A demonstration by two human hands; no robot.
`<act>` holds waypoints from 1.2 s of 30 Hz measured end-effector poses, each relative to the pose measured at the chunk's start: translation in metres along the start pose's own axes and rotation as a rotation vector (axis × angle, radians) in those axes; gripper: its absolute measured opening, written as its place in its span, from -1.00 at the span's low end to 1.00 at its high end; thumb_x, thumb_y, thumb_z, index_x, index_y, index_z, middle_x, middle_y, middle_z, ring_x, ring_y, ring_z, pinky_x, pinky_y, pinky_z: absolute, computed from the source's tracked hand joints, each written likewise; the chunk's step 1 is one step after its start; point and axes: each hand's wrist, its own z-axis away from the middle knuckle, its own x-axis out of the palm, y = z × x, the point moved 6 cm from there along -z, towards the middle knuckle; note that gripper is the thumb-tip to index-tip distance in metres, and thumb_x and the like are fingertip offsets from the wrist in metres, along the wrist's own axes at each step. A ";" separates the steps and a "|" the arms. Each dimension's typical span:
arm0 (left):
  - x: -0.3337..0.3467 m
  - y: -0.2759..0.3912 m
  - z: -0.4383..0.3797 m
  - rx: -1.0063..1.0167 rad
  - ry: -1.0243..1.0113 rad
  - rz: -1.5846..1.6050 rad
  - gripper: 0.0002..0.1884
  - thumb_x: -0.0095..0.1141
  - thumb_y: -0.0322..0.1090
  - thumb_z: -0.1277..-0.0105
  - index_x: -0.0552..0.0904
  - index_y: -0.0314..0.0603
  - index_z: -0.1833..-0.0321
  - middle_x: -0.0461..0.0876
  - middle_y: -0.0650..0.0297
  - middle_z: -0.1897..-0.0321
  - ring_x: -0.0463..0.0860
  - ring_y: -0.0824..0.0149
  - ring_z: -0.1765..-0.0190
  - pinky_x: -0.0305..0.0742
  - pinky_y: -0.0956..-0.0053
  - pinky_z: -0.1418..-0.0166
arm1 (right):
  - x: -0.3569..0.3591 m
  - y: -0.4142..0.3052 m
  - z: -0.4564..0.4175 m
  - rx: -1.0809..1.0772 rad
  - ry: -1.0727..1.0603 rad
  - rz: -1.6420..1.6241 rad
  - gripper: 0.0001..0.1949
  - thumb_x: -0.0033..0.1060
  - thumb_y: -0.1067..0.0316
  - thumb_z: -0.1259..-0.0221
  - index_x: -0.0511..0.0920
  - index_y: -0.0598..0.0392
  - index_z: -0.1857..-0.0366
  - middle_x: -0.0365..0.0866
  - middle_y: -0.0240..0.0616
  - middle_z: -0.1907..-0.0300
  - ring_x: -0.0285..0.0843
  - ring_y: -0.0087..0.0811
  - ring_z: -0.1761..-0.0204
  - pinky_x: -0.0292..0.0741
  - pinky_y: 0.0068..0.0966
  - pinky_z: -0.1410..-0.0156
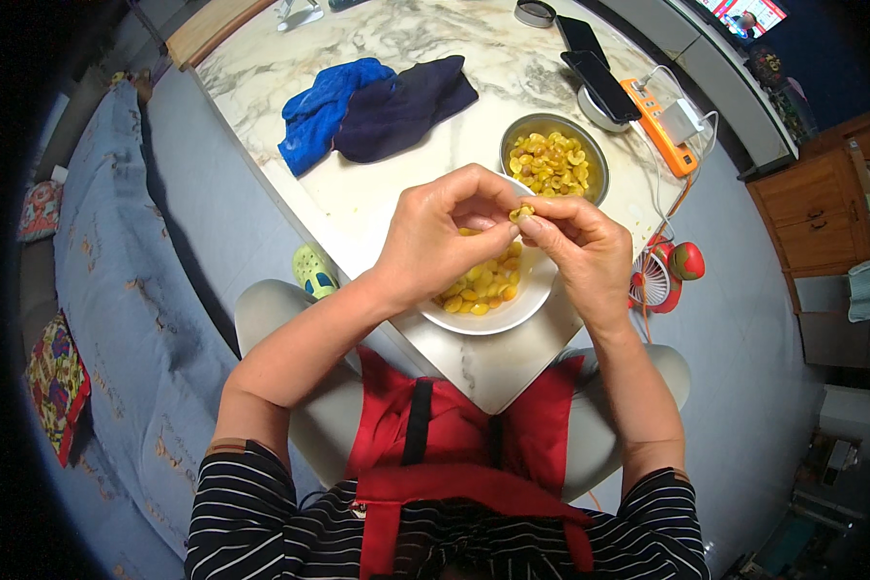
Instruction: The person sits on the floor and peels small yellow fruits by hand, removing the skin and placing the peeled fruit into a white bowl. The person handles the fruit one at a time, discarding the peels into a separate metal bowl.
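My left hand [453, 232] and my right hand [576, 243] meet above a white bowl [533, 304], fingertips pinching one small yellow-green fruit piece [522, 212] between them. Many smooth, oval yellow fruit pieces [478, 290] lie in the white bowl, partly hidden beneath my left hand. Just beyond my right hand stands a round metal bowl [603, 156], holding many yellow, opened or halved fruit pieces [551, 163]. Which fingers carry most of the held piece's weight cannot be told.
Blue cloth [326, 109] and dark navy cloth [406, 109] lie on the marble-patterned table [478, 370]. Two phones, the nearer a black phone [602, 85], and an orange power strip [660, 127] with white cables are at the right. A red fan [656, 279] stands beyond the table's right edge.
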 end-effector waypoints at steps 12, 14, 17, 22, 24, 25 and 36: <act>0.002 -0.005 -0.002 -0.088 -0.036 0.394 -0.78 0.21 -0.58 -0.09 0.48 -0.29 0.22 0.54 0.28 0.22 0.58 0.49 0.20 0.53 0.59 0.10 | -0.002 -0.003 0.003 0.042 0.014 -0.185 -0.81 0.21 0.48 -0.13 0.59 0.24 0.17 0.63 -0.30 0.25 0.56 -0.60 0.29 0.51 -0.69 0.13; 0.002 -0.003 -0.003 -0.148 -0.071 0.515 -0.76 0.21 -0.60 -0.08 0.48 -0.27 0.22 0.54 0.27 0.20 0.59 0.47 0.18 0.53 0.58 0.05 | -0.003 -0.001 0.003 0.075 -0.009 -0.232 -0.79 0.19 0.49 -0.14 0.58 0.25 0.14 0.63 -0.28 0.24 0.57 -0.58 0.29 0.52 -0.68 0.14; 0.001 -0.014 -0.003 -0.220 -0.095 0.588 -0.75 0.21 -0.58 -0.08 0.48 -0.24 0.20 0.55 0.25 0.19 0.61 0.43 0.16 0.53 0.55 0.04 | -0.002 0.002 0.003 0.126 -0.044 -0.314 -0.79 0.14 0.47 -0.18 0.55 0.27 0.12 0.62 -0.23 0.26 0.58 -0.55 0.31 0.54 -0.65 0.15; 0.005 -0.017 -0.001 -0.355 -0.177 0.736 -0.76 0.21 -0.54 -0.10 0.48 -0.23 0.19 0.58 0.21 0.22 0.63 0.41 0.19 0.55 0.57 0.07 | 0.000 0.008 0.003 0.234 -0.126 -0.438 -0.77 0.14 0.46 -0.19 0.54 0.28 0.09 0.62 -0.25 0.27 0.56 -0.59 0.34 0.52 -0.69 0.17; 0.006 -0.017 0.000 -0.374 -0.200 0.758 -0.76 0.21 -0.54 -0.10 0.48 -0.24 0.19 0.59 0.20 0.23 0.64 0.41 0.21 0.55 0.58 0.08 | 0.001 0.007 0.003 0.259 -0.153 -0.448 -0.76 0.14 0.44 -0.19 0.54 0.28 0.09 0.61 -0.25 0.29 0.55 -0.60 0.36 0.51 -0.69 0.17; 0.006 -0.016 0.000 -0.381 -0.208 0.765 -0.76 0.20 -0.55 -0.10 0.48 -0.24 0.19 0.59 0.19 0.23 0.64 0.41 0.21 0.55 0.58 0.08 | 0.001 0.006 0.003 0.263 -0.154 -0.439 -0.76 0.14 0.44 -0.19 0.54 0.28 0.08 0.61 -0.25 0.30 0.54 -0.60 0.36 0.51 -0.69 0.17; 0.006 -0.015 0.004 -0.315 -0.128 0.634 -0.73 0.19 -0.63 -0.08 0.47 -0.28 0.16 0.60 0.20 0.24 0.65 0.37 0.18 0.55 0.54 0.05 | 0.000 0.006 0.005 0.204 -0.133 -0.310 -0.73 0.20 0.47 -0.14 0.54 0.27 0.07 0.61 -0.32 0.30 0.50 -0.64 0.34 0.46 -0.73 0.17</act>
